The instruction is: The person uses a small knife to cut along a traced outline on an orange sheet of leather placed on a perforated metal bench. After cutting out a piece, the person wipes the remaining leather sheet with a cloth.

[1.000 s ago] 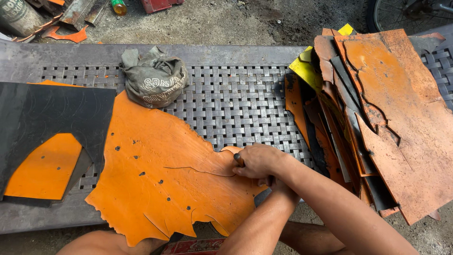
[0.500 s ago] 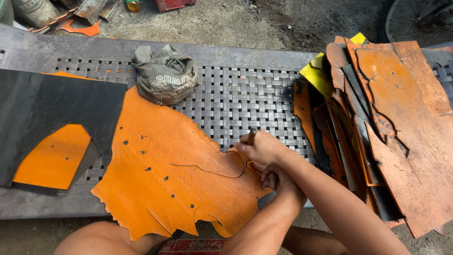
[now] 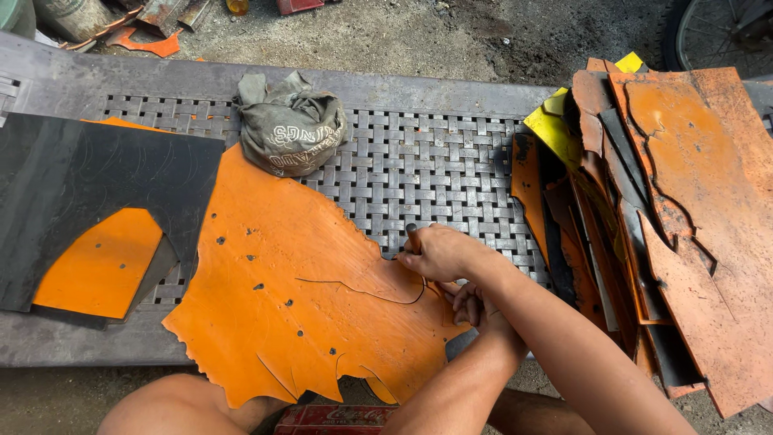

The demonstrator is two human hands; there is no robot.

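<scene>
A large orange sheet (image 3: 282, 306) with small holes and ragged edges lies on the woven metal bench (image 3: 435, 161). A thin curved cut line (image 3: 362, 292) runs across it. My right hand (image 3: 435, 254) is closed on a brown-handled cutting tool (image 3: 412, 236), held upright at the sheet's right edge where the cut ends. Just below it, my left hand (image 3: 469, 302) presses its fingers on the sheet's right edge, partly hidden under my right forearm.
A crumpled grey cloth (image 3: 290, 129) sits at the bench's far side. A black sheet with an orange piece under it (image 3: 88, 201) lies at left. Stacked orange, black and yellow sheet scraps (image 3: 668, 209) fill the right. My knee (image 3: 185, 407) shows below.
My right hand has moved with the tool along the curved cut toward the sheet's far right edge, and the cut line now shows longer. The view has shifted slightly.
</scene>
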